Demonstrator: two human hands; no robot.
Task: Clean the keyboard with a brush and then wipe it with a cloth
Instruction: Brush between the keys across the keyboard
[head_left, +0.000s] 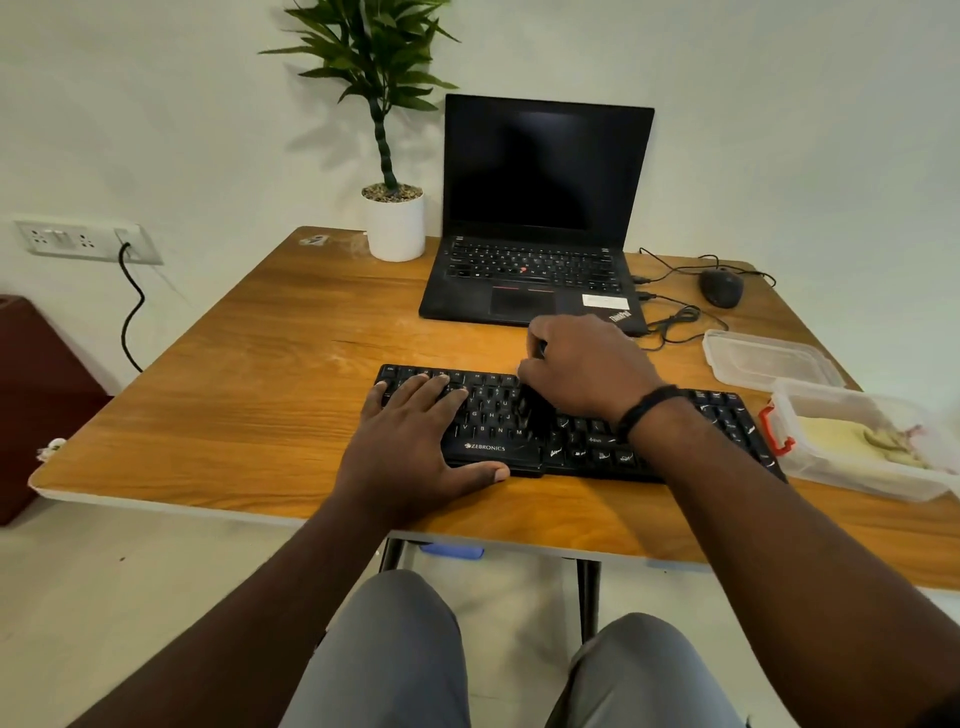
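The right hand (582, 366), at frame centre, is curling around a dark brush (535, 410), its blurred bristles working the keyboard (576, 441) lying mid-frame. The left hand (415, 431) is lying flat, bracing the left keys. Hard strokes are risking popped keycaps, or dust flicking toward the laptop (535, 270) above.

Wooden table (291, 332), orange-brown grain, pale edge band, dark metal legs, on a light floor. On it: black keyboard (587, 441) near the front edge; open black laptop (540, 249) behind it; white potted plant (395, 223) left of the laptop; black corded mouse (721, 288) at right rear; clear lid (769, 358) and clear plastic container (862, 441) along the right edge.
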